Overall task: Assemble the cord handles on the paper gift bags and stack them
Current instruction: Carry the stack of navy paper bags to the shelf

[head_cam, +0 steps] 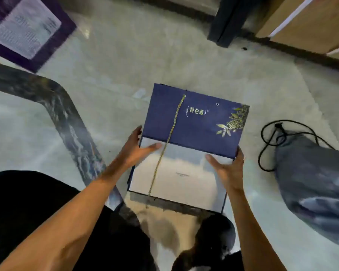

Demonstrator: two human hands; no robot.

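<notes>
- The flat gift bag [194,130] is held over the floor [145,65], between both hands.
- The left hand [137,151] grips its left edge and the right hand [229,169] its right edge, thumbs on top, fingers wrapped under.
- A gold cord [168,141] crosses the bag's face and hangs past its near edge.
- Floor stretches beyond the far edge; a grey sack [311,182] lies near on the right.

storeroom, cardboard cartons [309,22], bare concrete floor [145,55]
</notes>
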